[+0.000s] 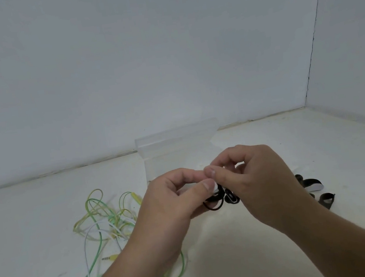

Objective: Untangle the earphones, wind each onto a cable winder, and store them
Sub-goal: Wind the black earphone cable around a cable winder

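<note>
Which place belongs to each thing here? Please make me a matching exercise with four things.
1 tangled earphones; 2 clear box; 3 held black winder; 4 spare black winders.
A on the table, right side; B pinched by the left hand and the right hand; C on the table, left side; D at the back, near the wall.
Pairs: 1-C, 2-D, 3-B, 4-A.
</note>
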`<state>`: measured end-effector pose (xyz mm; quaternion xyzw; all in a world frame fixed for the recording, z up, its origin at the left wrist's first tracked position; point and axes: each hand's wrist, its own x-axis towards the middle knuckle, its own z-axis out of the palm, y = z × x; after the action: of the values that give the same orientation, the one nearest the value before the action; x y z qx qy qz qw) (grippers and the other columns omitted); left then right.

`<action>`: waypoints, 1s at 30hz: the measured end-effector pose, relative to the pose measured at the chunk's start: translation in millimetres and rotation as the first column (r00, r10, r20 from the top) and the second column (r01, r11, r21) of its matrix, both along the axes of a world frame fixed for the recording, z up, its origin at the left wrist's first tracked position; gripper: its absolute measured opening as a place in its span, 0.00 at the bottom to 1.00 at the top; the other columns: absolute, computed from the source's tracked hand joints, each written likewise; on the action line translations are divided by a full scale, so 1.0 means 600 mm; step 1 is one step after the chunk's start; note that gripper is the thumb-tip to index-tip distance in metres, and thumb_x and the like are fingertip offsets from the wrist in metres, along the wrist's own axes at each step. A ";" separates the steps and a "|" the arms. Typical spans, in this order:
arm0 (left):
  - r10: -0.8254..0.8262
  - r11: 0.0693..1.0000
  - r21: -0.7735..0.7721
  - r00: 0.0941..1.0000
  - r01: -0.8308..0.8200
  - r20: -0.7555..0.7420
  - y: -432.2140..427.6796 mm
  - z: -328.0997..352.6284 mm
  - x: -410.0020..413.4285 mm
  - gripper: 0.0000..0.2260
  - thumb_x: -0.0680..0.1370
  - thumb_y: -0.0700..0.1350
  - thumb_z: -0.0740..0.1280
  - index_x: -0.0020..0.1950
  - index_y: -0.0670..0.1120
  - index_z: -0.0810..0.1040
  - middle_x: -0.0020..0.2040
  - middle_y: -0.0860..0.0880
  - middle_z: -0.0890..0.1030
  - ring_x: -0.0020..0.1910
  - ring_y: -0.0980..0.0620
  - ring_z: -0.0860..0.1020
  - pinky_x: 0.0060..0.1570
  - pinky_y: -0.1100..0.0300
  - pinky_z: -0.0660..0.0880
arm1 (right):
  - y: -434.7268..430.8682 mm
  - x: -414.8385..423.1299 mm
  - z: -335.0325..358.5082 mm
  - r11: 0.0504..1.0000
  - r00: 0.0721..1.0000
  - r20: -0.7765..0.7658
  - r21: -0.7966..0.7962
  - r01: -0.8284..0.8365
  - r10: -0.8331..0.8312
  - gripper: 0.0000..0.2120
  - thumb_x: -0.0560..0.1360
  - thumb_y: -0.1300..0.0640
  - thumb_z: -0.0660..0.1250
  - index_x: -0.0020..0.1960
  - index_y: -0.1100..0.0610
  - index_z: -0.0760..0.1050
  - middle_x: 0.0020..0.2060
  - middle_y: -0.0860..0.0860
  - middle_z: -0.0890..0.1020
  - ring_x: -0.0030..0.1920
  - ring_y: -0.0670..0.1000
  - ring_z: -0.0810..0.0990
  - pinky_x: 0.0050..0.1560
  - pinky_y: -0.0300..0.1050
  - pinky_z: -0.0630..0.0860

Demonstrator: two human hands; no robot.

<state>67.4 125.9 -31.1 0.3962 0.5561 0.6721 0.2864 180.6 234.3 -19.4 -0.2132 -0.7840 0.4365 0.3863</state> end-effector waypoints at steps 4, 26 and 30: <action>-0.047 0.999 -0.013 0.993 0.048 0.112 -0.003 0.003 -0.003 0.04 0.65 0.38 0.73 0.39 0.43 0.81 0.45 0.37 0.84 0.39 0.45 0.84 0.42 0.53 0.81 | -0.005 -0.004 -0.005 0.997 1.000 0.016 0.075 -0.003 0.002 0.07 0.72 0.55 0.74 0.35 0.49 0.84 0.31 0.47 0.78 0.29 0.43 0.75 0.31 0.31 0.67; 0.019 0.999 0.043 0.982 -0.027 0.187 -0.004 0.014 -0.001 0.09 0.76 0.31 0.67 0.46 0.45 0.80 0.42 0.43 0.82 0.40 0.46 0.83 0.41 0.48 0.81 | -0.015 0.002 -0.003 0.950 0.980 0.165 0.272 -0.156 0.113 0.12 0.77 0.63 0.66 0.52 0.50 0.83 0.43 0.40 0.72 0.40 0.44 0.75 0.39 0.30 0.69; 0.041 0.997 0.059 0.985 -0.051 0.166 -0.003 0.014 -0.003 0.10 0.77 0.30 0.66 0.47 0.45 0.80 0.46 0.42 0.82 0.43 0.44 0.83 0.43 0.47 0.81 | -0.013 0.003 -0.006 0.943 0.988 0.112 0.304 -0.134 0.104 0.16 0.75 0.63 0.67 0.56 0.45 0.81 0.44 0.41 0.75 0.44 0.46 0.77 0.43 0.33 0.73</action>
<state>65.6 123.9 -22.9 0.3353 0.5182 0.7262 0.3030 182.3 226.3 -22.8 -0.1225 -0.8718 0.3199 0.3503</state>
